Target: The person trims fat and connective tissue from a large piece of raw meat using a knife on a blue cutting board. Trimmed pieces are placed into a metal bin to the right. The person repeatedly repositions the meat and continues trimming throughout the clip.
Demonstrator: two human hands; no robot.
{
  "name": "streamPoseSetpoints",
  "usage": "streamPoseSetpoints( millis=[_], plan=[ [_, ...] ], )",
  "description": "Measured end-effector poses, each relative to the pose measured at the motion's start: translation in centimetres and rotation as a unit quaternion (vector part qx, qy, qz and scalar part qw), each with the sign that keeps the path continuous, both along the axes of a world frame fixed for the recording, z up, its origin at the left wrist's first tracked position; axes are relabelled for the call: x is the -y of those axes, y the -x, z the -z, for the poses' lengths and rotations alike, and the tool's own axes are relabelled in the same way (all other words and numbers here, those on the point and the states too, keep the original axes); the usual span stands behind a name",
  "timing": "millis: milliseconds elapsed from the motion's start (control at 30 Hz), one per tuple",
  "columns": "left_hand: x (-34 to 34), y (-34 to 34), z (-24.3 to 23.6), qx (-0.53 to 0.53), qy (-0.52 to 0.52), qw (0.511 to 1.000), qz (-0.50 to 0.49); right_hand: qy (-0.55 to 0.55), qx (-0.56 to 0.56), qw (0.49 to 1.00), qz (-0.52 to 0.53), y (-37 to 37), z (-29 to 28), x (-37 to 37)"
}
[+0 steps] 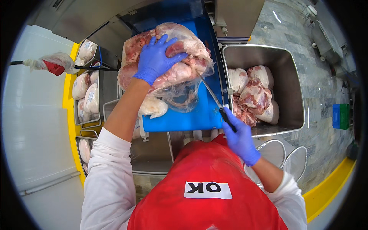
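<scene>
Gloved left hand [155,57] presses the bagged meat [168,57] on the blue board [188,115] — right hand [240,140] grips a knife [214,97] slitting the plastic

Left hand [156,57] covers part of the bagged meat [168,61]; the bag hides the knife [214,100] tip. Right hand [240,140] conceals most of the knife handle. Red apron [207,191] blocks the near edge of the blue cutting board [191,115].

Clear plastic meat bag [180,82] on blue board [191,115]; white apron label [208,190]
</scene>
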State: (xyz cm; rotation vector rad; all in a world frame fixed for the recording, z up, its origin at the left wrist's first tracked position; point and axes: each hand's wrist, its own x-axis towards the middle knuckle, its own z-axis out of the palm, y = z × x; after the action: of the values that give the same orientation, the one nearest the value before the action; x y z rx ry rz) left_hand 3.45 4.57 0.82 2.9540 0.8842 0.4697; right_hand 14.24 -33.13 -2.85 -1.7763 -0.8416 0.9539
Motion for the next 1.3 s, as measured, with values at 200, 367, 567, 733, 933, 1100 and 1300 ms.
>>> streamPoseSetpoints(
  millis=[200, 367, 567, 733, 933, 1100, 1300],
  plan=[
    [0.1, -1.1, -0.7, 0.001, -0.021, 0.998, -0.060, -0.178, 0.024, 0.980, 0.085, 7.8, 9.9, -3.0],
    [0.2, -1.6, -0.9, 0.014, -0.001, 0.997, -0.076, -0.181, -0.024, 0.979, 0.088, 10.6, 11.1, -5.1],
    [-0.2, -1.3, -0.7, 0.025, 0.009, 0.997, -0.072, -0.158, -0.006, 0.987, 0.036, 3.8, 7.8, -2.1],
    [-0.1, -1.1, -0.6, 0.026, -0.011, 0.999, -0.038, -0.041, -0.005, 0.998, -0.053, -3.3, 1.5, -1.0],
    [0.2, -1.7, -1.1, 0.016, -0.044, 0.998, -0.041, -0.068, 0.016, 0.997, 0.034, 3.0, 2.4, -3.5],
    [0.3, -2.4, -1.0, 0.024, -0.036, 0.995, -0.088, -0.186, -0.037, 0.976, 0.107, 11.9, 8.6, -8.4],
    [0.0, -2.8, -1.0, 0.032, -0.038, 0.994, -0.102, -0.172, -0.008, 0.977, 0.121, 16.9, 9.5, -15.3]
  ],
)
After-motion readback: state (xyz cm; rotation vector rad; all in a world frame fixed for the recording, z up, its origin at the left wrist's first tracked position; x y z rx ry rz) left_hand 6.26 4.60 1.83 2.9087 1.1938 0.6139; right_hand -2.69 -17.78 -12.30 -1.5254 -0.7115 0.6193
